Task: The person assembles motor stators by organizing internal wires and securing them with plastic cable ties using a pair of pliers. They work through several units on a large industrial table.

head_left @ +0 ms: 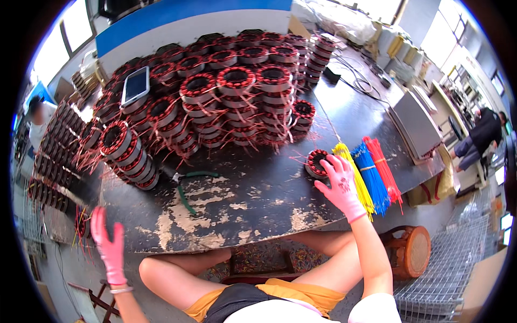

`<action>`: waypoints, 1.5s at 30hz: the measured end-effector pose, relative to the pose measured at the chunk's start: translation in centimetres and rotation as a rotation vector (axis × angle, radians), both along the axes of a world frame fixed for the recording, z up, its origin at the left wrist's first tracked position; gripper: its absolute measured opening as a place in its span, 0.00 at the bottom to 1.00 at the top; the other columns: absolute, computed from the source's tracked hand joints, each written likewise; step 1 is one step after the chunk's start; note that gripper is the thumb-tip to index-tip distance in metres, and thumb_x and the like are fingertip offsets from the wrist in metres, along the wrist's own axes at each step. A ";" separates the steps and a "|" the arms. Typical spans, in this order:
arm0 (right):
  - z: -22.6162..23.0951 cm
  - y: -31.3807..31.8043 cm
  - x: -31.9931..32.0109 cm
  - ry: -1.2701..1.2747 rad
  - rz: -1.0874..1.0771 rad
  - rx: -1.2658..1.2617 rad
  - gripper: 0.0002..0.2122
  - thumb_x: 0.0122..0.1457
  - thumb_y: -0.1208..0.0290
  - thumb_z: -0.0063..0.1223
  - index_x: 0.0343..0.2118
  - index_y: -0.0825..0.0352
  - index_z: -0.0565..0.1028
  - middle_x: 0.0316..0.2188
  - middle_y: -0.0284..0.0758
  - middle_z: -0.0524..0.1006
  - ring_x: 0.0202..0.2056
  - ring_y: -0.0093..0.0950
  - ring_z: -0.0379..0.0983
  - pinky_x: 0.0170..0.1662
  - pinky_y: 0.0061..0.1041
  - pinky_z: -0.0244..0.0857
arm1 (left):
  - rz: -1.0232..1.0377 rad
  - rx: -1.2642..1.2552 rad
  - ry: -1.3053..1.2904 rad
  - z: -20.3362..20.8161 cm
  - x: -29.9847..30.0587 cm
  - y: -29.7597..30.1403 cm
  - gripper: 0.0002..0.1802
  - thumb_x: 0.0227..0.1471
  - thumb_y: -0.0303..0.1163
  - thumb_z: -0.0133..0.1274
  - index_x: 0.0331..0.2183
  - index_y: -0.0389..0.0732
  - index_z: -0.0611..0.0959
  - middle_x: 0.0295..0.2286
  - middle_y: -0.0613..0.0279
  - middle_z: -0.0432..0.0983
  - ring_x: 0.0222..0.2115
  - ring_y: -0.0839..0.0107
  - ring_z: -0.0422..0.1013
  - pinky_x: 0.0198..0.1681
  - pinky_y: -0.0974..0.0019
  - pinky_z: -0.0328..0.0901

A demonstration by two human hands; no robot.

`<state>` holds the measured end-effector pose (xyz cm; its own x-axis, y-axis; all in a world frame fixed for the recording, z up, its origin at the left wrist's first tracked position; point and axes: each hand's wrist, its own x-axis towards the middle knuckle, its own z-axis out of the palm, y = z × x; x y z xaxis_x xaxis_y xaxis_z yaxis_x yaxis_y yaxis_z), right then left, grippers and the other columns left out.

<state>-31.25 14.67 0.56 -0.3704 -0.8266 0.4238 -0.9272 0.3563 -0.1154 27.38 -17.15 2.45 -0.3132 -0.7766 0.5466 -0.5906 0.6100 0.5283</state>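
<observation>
My right hand, in a pink glove, is over the right part of the table. Its fingers and thumb are spread at the right edge of a single motor stator with red windings; I cannot tell whether they touch it. Right beside this hand lie bundles of yellow wires, blue wires and red wires. My left hand, also in a pink glove, is raised off the table's left front edge. Its fingers point up with the thumb apart, and it holds nothing.
Stacks of stators crowd the back and left of the dark, worn table. Green-handled cutters lie near the middle. A phone rests on one stack. A wooden stool stands at the right. Other people are farther off on both sides.
</observation>
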 end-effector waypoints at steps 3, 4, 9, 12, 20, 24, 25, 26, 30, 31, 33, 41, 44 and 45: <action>-2.3 1.0 -3.6 0.065 0.072 0.072 0.21 0.47 0.62 0.70 0.45 0.62 0.78 0.52 0.35 0.75 0.60 0.41 0.64 0.65 0.47 0.56 | -0.222 0.088 0.034 -1.2 -10.2 4.6 0.34 0.48 0.21 0.61 0.58 0.35 0.75 0.61 0.50 0.65 0.63 0.52 0.61 0.67 0.52 0.58; -2.4 0.9 -3.8 0.083 0.095 0.071 0.19 0.46 0.63 0.70 0.41 0.62 0.78 0.48 0.35 0.76 0.58 0.41 0.66 0.64 0.47 0.57 | -0.279 0.001 -0.098 -0.4 -13.1 6.7 0.33 0.46 0.22 0.62 0.56 0.35 0.76 0.60 0.49 0.67 0.62 0.50 0.62 0.66 0.50 0.59; 1.7 -1.2 4.5 0.023 0.354 -0.029 0.14 0.41 0.65 0.69 0.30 0.60 0.76 0.34 0.32 0.77 0.46 0.39 0.71 0.60 0.45 0.63 | -0.668 -0.116 -0.211 2.1 -20.4 15.1 0.33 0.40 0.29 0.68 0.51 0.37 0.79 0.51 0.52 0.73 0.55 0.48 0.69 0.63 0.42 0.61; 1.9 -2.1 11.3 -0.147 0.555 0.091 0.13 0.45 0.60 0.66 0.31 0.59 0.76 0.33 0.31 0.77 0.44 0.37 0.72 0.61 0.43 0.64 | -0.827 -0.204 -0.085 0.5 -24.4 18.3 0.39 0.42 0.36 0.71 0.55 0.36 0.74 0.51 0.51 0.72 0.54 0.47 0.70 0.61 0.40 0.63; 0.2 -4.2 10.1 -0.762 0.661 -0.217 0.12 0.61 0.71 0.54 0.47 0.66 0.79 0.49 0.40 0.79 0.53 0.42 0.73 0.62 0.44 0.62 | -0.631 -0.048 -0.165 -4.2 -25.5 20.0 0.44 0.47 0.40 0.69 0.61 0.37 0.70 0.53 0.52 0.68 0.53 0.50 0.67 0.57 0.48 0.62; -4.0 -6.8 6.4 -0.299 0.718 0.107 0.27 0.66 0.57 0.49 0.64 0.66 0.66 0.65 0.44 0.66 0.67 0.43 0.60 0.70 0.45 0.51 | -0.566 -0.116 -0.286 -3.6 -27.2 20.4 0.31 0.50 0.36 0.67 0.56 0.43 0.79 0.48 0.60 0.71 0.45 0.60 0.70 0.52 0.55 0.65; -4.2 -7.8 5.8 -0.263 0.734 0.108 0.27 0.66 0.57 0.50 0.64 0.66 0.66 0.65 0.44 0.67 0.67 0.43 0.60 0.70 0.45 0.51 | -0.569 -0.125 -0.298 -3.7 -27.2 20.3 0.31 0.50 0.36 0.67 0.55 0.43 0.79 0.48 0.60 0.71 0.45 0.59 0.70 0.51 0.55 0.65; -4.3 -8.8 4.9 -0.228 0.749 0.110 0.27 0.65 0.57 0.50 0.63 0.66 0.67 0.65 0.44 0.67 0.67 0.43 0.61 0.70 0.45 0.51 | -0.571 -0.134 -0.310 -3.9 -27.1 20.2 0.31 0.50 0.35 0.67 0.55 0.43 0.79 0.48 0.60 0.71 0.45 0.59 0.70 0.51 0.55 0.65; -4.5 -10.7 -0.3 -0.190 0.605 0.083 0.27 0.61 0.58 0.55 0.61 0.65 0.70 0.62 0.45 0.70 0.65 0.43 0.63 0.70 0.43 0.53 | -0.569 -0.113 -0.320 -4.0 -26.2 19.8 0.29 0.50 0.33 0.66 0.55 0.45 0.79 0.48 0.60 0.70 0.45 0.58 0.71 0.49 0.54 0.66; -4.5 -10.5 -2.1 -0.152 0.543 0.087 0.27 0.61 0.59 0.55 0.62 0.65 0.70 0.62 0.44 0.70 0.65 0.44 0.63 0.69 0.43 0.52 | -0.570 -0.094 -0.304 -4.3 -26.0 19.7 0.29 0.48 0.32 0.67 0.53 0.45 0.80 0.48 0.59 0.72 0.48 0.57 0.69 0.50 0.52 0.66; -4.7 -9.7 -5.2 -0.131 0.473 0.130 0.26 0.64 0.60 0.50 0.64 0.61 0.68 0.64 0.41 0.68 0.67 0.43 0.59 0.70 0.44 0.50 | -0.591 -0.112 -0.274 -4.8 -26.3 19.7 0.29 0.48 0.32 0.67 0.53 0.45 0.80 0.48 0.59 0.71 0.49 0.57 0.69 0.50 0.52 0.66; -4.1 -5.3 1.1 -0.145 0.446 0.152 0.28 0.64 0.56 0.52 0.64 0.66 0.67 0.66 0.44 0.66 0.68 0.42 0.58 0.72 0.45 0.46 | -0.527 -0.102 -0.282 -3.3 -25.3 19.4 0.32 0.47 0.36 0.68 0.54 0.43 0.78 0.40 0.61 0.72 0.43 0.58 0.71 0.59 0.49 0.63; -3.2 -4.9 0.8 -0.174 0.437 0.097 0.28 0.64 0.56 0.53 0.62 0.67 0.68 0.64 0.45 0.68 0.67 0.43 0.60 0.71 0.45 0.49 | -0.607 -0.112 -0.348 -3.1 -26.3 19.6 0.29 0.48 0.32 0.66 0.53 0.41 0.78 0.38 0.60 0.73 0.41 0.59 0.72 0.58 0.51 0.64; -3.2 -4.3 1.2 -0.198 0.410 0.086 0.26 0.64 0.57 0.54 0.61 0.67 0.70 0.63 0.45 0.69 0.66 0.43 0.62 0.70 0.44 0.50 | -0.607 -0.128 -0.346 -3.0 -26.4 19.7 0.27 0.48 0.31 0.65 0.51 0.41 0.79 0.39 0.59 0.74 0.43 0.58 0.73 0.57 0.51 0.65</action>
<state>-30.06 10.40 -2.65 -0.0724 -0.9508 0.3012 -0.9566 -0.0193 -0.2908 0.96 2.58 -0.59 -0.8425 -0.3462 0.4127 -0.2475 0.9292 0.2744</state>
